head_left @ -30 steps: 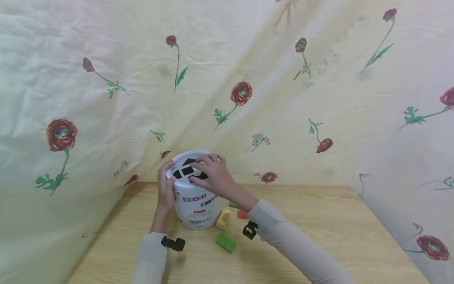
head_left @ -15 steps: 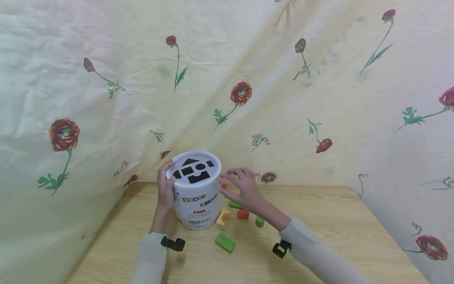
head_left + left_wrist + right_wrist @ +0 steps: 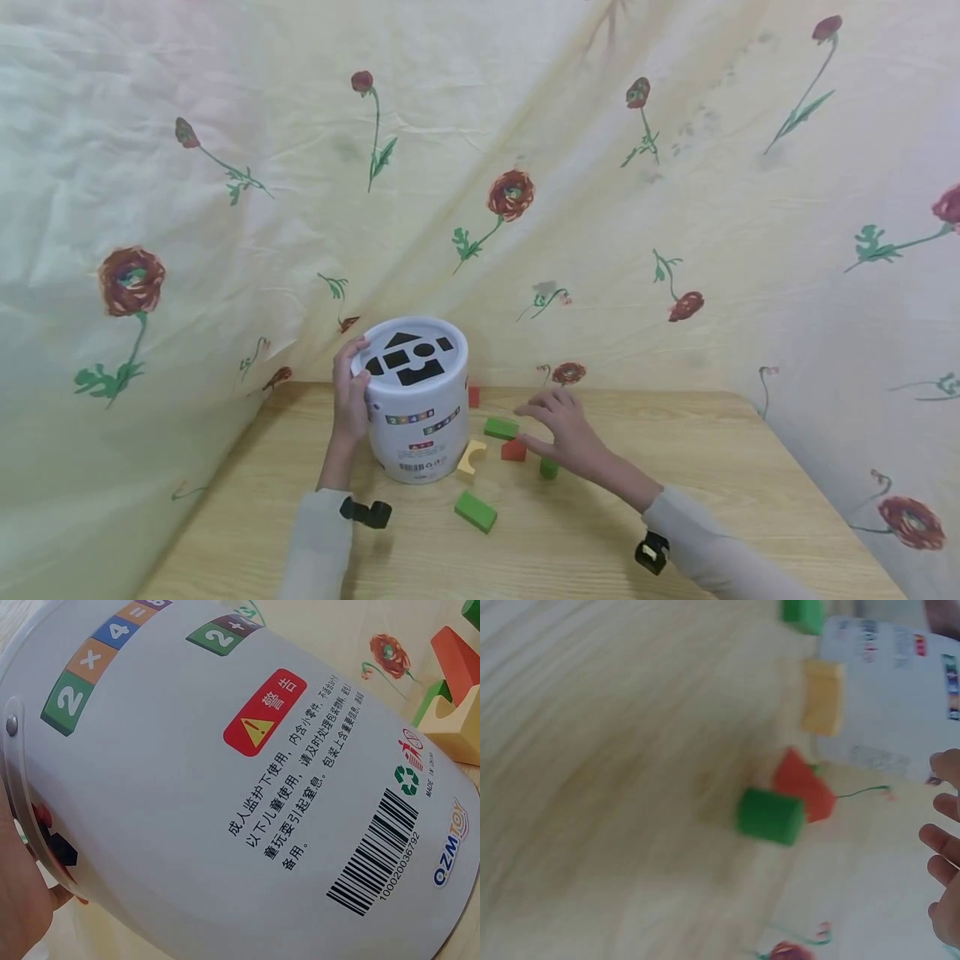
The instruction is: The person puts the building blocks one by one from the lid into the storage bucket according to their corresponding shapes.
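While the left hand (image 3: 348, 400) grips its left rim, the white shape-sorting bucket (image 3: 416, 433) stands upright just left of the middle, low in the head view. Its lid (image 3: 387, 380), with the black shape holes, faces up. The right hand (image 3: 562, 429) is off to the right, well apart from the bucket and the other hand, with its fingers loose and spread. It partly hides a green cylinder (image 3: 549, 468). A yellow arch block (image 3: 467, 463) sits by the bucket's lower right side; I cannot tell if they touch. Further right are a green brick (image 3: 501, 428) and a red house-shaped block (image 3: 513, 451). Another red block (image 3: 474, 396) peeks out behind the bucket. Nearer the bottom, a second green brick (image 3: 476, 512) has wood all around it. The wooden table (image 3: 750, 467) has its back edge close behind the bucket, by the flowery cloth (image 3: 450, 125). A wide stretch of wood lies between the right hand and the slanting right edge.
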Demonstrator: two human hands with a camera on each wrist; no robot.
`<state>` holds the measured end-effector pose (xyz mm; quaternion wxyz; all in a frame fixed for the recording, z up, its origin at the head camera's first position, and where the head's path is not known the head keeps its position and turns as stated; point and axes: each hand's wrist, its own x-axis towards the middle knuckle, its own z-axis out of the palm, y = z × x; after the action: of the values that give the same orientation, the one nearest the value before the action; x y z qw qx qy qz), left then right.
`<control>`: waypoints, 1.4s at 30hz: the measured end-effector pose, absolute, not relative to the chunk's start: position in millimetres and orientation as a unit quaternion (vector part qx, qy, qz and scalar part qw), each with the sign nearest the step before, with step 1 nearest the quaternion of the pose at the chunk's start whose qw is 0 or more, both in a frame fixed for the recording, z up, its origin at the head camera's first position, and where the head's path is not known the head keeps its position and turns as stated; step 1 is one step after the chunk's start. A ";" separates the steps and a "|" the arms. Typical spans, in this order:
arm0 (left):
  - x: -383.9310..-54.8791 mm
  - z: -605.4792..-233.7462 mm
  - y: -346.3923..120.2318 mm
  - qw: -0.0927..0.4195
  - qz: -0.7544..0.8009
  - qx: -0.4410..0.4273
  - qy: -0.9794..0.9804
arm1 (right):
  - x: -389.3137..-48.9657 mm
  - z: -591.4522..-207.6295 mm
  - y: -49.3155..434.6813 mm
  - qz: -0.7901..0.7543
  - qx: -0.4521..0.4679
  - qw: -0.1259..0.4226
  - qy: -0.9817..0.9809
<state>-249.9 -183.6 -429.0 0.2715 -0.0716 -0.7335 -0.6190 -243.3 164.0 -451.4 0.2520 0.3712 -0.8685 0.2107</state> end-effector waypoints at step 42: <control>-251.8 -430.1 -183.6 0.278 -0.616 -0.080 -0.733 | -247.7 -503.4 211.9 0.148 0.357 0.149 -0.910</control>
<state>-251.8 -183.6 -430.1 0.2783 -0.0797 -0.7330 -0.6156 -247.7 211.9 -503.4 0.1490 0.3568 -0.9103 0.1480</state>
